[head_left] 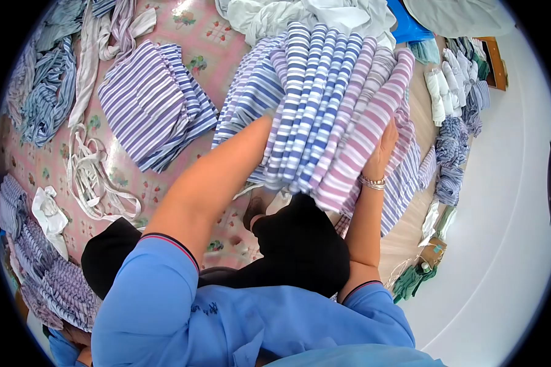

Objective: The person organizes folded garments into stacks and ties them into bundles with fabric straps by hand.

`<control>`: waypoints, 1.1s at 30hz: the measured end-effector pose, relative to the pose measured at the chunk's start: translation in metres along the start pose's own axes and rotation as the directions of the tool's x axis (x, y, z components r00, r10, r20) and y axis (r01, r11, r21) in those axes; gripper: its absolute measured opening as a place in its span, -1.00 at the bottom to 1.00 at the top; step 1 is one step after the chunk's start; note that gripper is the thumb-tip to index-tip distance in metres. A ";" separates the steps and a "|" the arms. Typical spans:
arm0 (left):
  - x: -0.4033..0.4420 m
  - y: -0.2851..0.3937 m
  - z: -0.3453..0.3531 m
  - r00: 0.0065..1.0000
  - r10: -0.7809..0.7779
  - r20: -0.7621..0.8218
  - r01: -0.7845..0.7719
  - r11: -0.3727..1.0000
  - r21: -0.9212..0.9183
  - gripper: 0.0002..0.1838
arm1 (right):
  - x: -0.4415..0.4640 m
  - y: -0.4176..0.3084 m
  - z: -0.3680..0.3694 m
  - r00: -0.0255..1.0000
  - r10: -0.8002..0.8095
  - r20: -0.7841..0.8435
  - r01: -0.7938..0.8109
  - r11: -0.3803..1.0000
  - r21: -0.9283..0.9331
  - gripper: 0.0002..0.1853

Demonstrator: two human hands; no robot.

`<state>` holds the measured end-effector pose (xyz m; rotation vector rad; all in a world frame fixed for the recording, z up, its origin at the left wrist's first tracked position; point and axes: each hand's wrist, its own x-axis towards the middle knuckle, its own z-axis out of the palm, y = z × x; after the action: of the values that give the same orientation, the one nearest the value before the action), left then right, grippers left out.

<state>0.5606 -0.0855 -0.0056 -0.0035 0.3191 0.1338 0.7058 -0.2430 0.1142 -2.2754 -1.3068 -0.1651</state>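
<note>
A thick stack of folded striped cloth (324, 104), in blue, lilac and mauve with white, is held up in front of me between both hands. My left hand presses in at the stack's left side, where cloth hides its fingers. On the other side my right hand (385, 144) grips the outer mauve-striped layer, its fingers partly covered by folds. Below and behind the stack lies more blue-and-white striped cloth (241, 92). Left of it, a flat pile of folded striped cloth (144, 104) rests on the pink patterned sheet (217, 30).
White cloth (324, 15) is heaped at the back. A tangle of white straps (95, 177) lies at left, with striped bundles (49, 92) beyond. Rolled bundles (451, 153) line the white wall (508, 183) at right. Part of another person's blue sleeve (61, 348) shows at lower left.
</note>
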 end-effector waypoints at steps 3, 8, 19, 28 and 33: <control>-0.003 -0.003 0.008 1.000 0.005 -0.013 -0.005 1.000 0.026 -0.60 | 0.003 0.000 0.004 1.000 -0.015 0.022 0.016 0.999 -0.031 -0.43; -0.017 -0.010 0.018 0.998 0.050 -0.022 -0.049 0.998 0.042 -0.61 | -0.003 -0.013 -0.009 0.992 -0.120 -0.027 0.121 0.992 0.036 -0.42; -0.157 -0.001 0.026 0.945 0.312 -0.099 -0.298 0.945 0.136 -0.62 | -0.022 -0.170 -0.092 0.842 -0.516 -0.159 0.532 0.842 0.085 -0.48; -0.302 -0.013 -0.002 0.806 0.552 -0.212 -0.528 0.833 0.165 -0.63 | -0.071 -0.275 -0.085 0.732 -0.674 -0.098 0.668 0.682 0.298 -0.45; -0.356 -0.054 -0.033 0.688 0.646 -0.330 -0.619 0.760 0.199 -0.64 | -0.112 -0.321 -0.082 0.713 -0.701 -0.018 0.686 0.692 0.223 -0.46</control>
<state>0.2224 -0.1864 0.0737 0.1597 0.7138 0.8306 0.3900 -0.2382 0.2637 -1.5074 -2.0693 -0.1910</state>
